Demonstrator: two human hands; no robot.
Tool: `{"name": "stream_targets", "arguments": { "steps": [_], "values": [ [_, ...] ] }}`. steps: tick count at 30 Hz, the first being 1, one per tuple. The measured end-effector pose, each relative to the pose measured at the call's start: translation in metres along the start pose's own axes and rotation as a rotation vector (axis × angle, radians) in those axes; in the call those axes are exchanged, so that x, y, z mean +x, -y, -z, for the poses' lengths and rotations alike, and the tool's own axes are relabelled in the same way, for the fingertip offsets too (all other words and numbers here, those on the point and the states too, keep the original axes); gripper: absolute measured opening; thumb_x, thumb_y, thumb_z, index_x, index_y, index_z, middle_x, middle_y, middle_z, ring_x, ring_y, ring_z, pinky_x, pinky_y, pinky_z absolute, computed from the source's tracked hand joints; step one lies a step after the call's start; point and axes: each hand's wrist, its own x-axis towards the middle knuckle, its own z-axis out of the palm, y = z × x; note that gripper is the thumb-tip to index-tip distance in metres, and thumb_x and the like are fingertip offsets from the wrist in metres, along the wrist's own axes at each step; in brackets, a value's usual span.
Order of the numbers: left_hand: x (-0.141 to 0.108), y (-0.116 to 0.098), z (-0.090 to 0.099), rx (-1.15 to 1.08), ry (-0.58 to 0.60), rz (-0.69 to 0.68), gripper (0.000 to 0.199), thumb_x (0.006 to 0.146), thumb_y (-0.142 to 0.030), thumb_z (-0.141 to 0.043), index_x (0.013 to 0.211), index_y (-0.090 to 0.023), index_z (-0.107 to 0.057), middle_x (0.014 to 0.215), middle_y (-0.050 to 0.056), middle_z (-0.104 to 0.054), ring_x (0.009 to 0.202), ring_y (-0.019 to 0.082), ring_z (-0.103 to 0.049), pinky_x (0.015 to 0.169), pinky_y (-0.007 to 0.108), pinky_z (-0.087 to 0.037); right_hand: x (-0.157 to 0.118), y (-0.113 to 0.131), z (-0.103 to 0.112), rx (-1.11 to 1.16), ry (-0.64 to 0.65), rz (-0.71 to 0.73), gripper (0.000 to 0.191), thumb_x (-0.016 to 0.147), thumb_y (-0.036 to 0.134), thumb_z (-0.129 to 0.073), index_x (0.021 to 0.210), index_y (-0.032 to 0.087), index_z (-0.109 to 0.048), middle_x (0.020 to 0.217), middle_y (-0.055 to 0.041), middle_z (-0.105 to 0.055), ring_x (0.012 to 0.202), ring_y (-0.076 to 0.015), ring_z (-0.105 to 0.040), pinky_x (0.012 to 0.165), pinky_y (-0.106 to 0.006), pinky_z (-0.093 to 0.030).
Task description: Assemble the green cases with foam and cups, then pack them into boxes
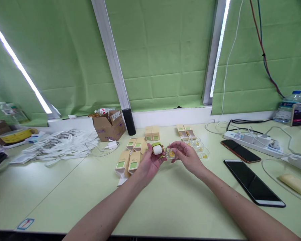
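Note:
Over the middle of the table, my left hand (150, 167) is closed around a small rounded white case with a green band (157, 149). Just to its right, the fingers of my right hand (189, 156) pinch a clear plastic piece with a yellow centre (171, 153). The two held things are very close; whether they touch I cannot tell. Several small tan boxes with green labels (134, 164) stand beside and behind my left hand. More clear pieces with yellow centres (200, 151) lie beyond my right hand.
Tan boxes (152, 133) stand farther back, with another group (185, 131) to their right. A cardboard carton (109, 126), a black cylinder (128, 122) and white straps (62, 145) are left. Phones (253, 182) and a power strip (253, 144) lie right.

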Motion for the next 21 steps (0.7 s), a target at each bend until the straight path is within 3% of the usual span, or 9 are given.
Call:
{"name": "stream_targets", "arguments": {
  "steps": [4, 8, 13, 17, 21],
  "values": [
    [-0.001, -0.003, -0.004, -0.029, -0.012, 0.011, 0.055, 0.1, -0.061, -0.063, 0.104, -0.007, -0.074, 0.094, 0.012, -0.074, 0.078, 0.017, -0.071, 0.07, 0.029, -0.067, -0.004, -0.012, -0.009, 0.08, -0.148, 0.033, 0.051, 0.08, 0.063, -0.087, 0.105, 0.024, -0.064, 0.109, -0.0086, -0.08, 0.087, -0.0225, -0.075, 0.063, -0.035, -0.067],
    [-0.002, -0.003, -0.006, -0.051, -0.024, 0.018, 0.054, 0.103, -0.058, -0.06, 0.102, -0.007, -0.074, 0.092, 0.012, -0.074, 0.076, 0.016, -0.072, 0.07, 0.028, -0.067, -0.008, -0.016, -0.014, 0.061, -0.218, 0.059, 0.047, 0.081, 0.063, -0.086, 0.096, 0.023, -0.065, 0.118, -0.0109, -0.079, 0.088, -0.0224, -0.075, 0.066, -0.036, -0.069],
    [-0.003, 0.002, -0.007, -0.062, -0.022, 0.01, 0.05, 0.1, -0.057, -0.066, 0.103, -0.008, -0.074, 0.094, 0.012, -0.076, 0.077, 0.017, -0.073, 0.076, 0.032, -0.068, -0.009, -0.014, -0.012, -0.013, -0.279, 0.118, 0.045, 0.085, 0.065, -0.082, 0.098, 0.023, -0.071, 0.119, -0.0119, -0.079, 0.089, -0.0243, -0.076, 0.074, -0.041, -0.069],
    [-0.004, 0.006, -0.007, -0.064, -0.017, 0.015, 0.049, 0.097, -0.056, -0.071, 0.104, -0.008, -0.075, 0.097, 0.013, -0.077, 0.077, 0.018, -0.073, 0.077, 0.034, -0.068, -0.011, -0.016, -0.007, -0.177, -0.245, 0.151, 0.047, 0.094, 0.065, -0.072, 0.116, 0.023, -0.077, 0.116, -0.0132, -0.081, 0.102, -0.0307, -0.077, 0.09, -0.049, -0.065],
    [-0.004, 0.006, -0.006, -0.078, -0.036, -0.003, 0.048, 0.096, -0.055, -0.073, 0.104, -0.008, -0.075, 0.099, 0.012, -0.078, 0.079, 0.017, -0.073, 0.08, 0.033, -0.068, -0.015, -0.017, -0.009, -0.262, -0.129, 0.185, 0.059, 0.097, 0.059, -0.07, 0.147, 0.028, -0.065, 0.138, -0.013, -0.073, 0.12, -0.0328, -0.072, 0.106, -0.054, -0.059]
  ]
}}
